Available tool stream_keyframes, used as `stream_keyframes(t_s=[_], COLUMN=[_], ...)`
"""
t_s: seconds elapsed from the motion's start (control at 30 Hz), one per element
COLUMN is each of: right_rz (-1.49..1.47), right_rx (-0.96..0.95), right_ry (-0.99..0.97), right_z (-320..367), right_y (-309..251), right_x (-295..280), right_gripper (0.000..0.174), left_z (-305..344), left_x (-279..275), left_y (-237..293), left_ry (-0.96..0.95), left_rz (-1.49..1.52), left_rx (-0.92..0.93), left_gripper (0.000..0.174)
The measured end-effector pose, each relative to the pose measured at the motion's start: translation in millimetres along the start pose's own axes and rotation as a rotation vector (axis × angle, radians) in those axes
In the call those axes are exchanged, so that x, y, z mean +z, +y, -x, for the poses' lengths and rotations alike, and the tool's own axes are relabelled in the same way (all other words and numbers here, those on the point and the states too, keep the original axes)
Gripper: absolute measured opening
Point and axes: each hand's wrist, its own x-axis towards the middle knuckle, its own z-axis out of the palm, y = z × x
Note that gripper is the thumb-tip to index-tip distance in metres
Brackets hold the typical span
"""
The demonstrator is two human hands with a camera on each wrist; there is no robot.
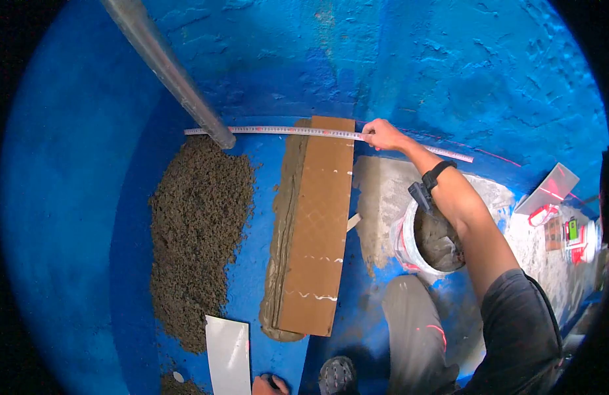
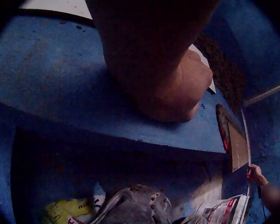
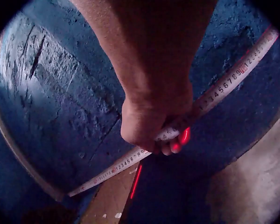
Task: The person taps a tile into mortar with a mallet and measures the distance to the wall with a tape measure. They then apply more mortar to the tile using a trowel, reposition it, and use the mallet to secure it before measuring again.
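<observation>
My right hand (image 1: 383,135) pinches a white tape measure (image 1: 265,130) with black and red numbers between thumb and fingers. In the right wrist view, the tape strip (image 3: 123,161) passes through the curled fingers and runs out on both sides. It stretches along the foot of the blue wall, across the far end of a brown board (image 1: 317,230). Wet grey mortar (image 1: 281,243) lies along that board's left edge. At the bottom of the head view, my left hand (image 1: 270,385) is beside a white panel (image 1: 228,355). It rests on the blue ledge (image 2: 70,88), its fingertips hidden.
A heap of coarse grey-brown mix (image 1: 199,237) lies left of the board, with a metal pole (image 1: 179,79) ending near its top. A bucket of mortar (image 1: 406,240) stands beneath my right arm. Further right are a grey tile (image 1: 554,184) and a red-and-white container (image 1: 586,243).
</observation>
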Motion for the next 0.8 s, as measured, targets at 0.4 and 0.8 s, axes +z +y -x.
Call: stream_keyframes(t_s=[0.4,0.8], right_rz=[0.052,0.097], right_rx=[-0.001,0.007], right_ry=[0.008,-0.003], right_z=[-3.6,-13.0], right_y=[-3.4,-4.4], right_x=[2.3,6.6], right_gripper=[0.028,0.028], left_z=[11.6,4.8], left_x=[8.4,4.2], left_y=[-10.0,-6.1], left_ry=[-0.028,-0.046], left_rz=[-0.026,0.017], left_rx=[-0.021,-0.007], left_gripper=[0.009,0.008])
